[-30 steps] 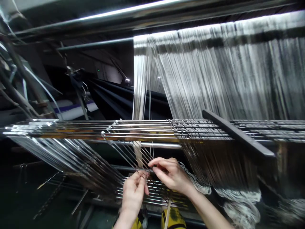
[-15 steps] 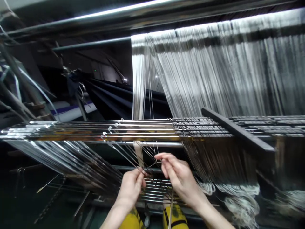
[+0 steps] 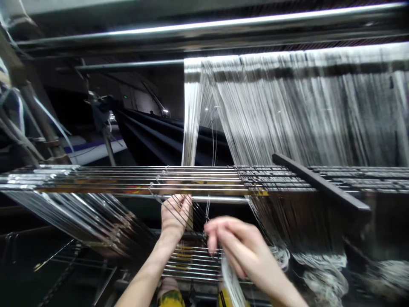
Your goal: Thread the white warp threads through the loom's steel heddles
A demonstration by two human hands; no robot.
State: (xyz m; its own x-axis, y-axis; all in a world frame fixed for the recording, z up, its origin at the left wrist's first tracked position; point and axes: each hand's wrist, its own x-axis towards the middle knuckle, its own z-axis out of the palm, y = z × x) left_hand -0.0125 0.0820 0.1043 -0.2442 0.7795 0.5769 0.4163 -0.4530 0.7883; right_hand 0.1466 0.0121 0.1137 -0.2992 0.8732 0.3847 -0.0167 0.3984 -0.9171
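head view: the left hand (image 3: 172, 217) is raised just below a row of thin shiny metal rods (image 3: 204, 186), fingers drawn together at a narrow band of white threads (image 3: 191, 145); whether they pinch it, i cannot tell. slender dark slanting wires (image 3: 200, 212) cross in front of that hand, toward the right hand (image 3: 239, 241). the right fingers are bent and blurred, their grip unclear; a loose bundle of pale threads (image 3: 230, 279) hangs just beneath. a flat dark bar (image 3: 321, 183) lies aslant across the rods.
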